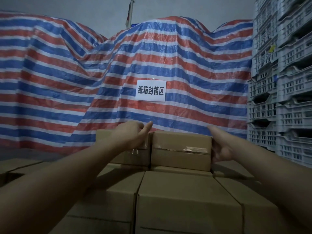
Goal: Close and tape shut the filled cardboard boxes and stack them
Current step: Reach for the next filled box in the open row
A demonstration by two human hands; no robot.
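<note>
A taped cardboard box (181, 149) sits on top of the stack at the back, clear tape running across its near face. My right hand (220, 146) holds its right end, thumb along the top edge and fingers against the side. My left hand (133, 134) lies over the neighbouring taped box (133, 157) to the left, fingers reaching to the gap between the two boxes. Both boxes rest on a layer of closed cardboard boxes (182, 200).
A red, blue and white striped tarp (67, 85) hangs behind the stack with a white paper sign (150, 90) on it. Grey plastic crates (283, 81) are piled high at the right. More boxes (20, 168) lie low at the left.
</note>
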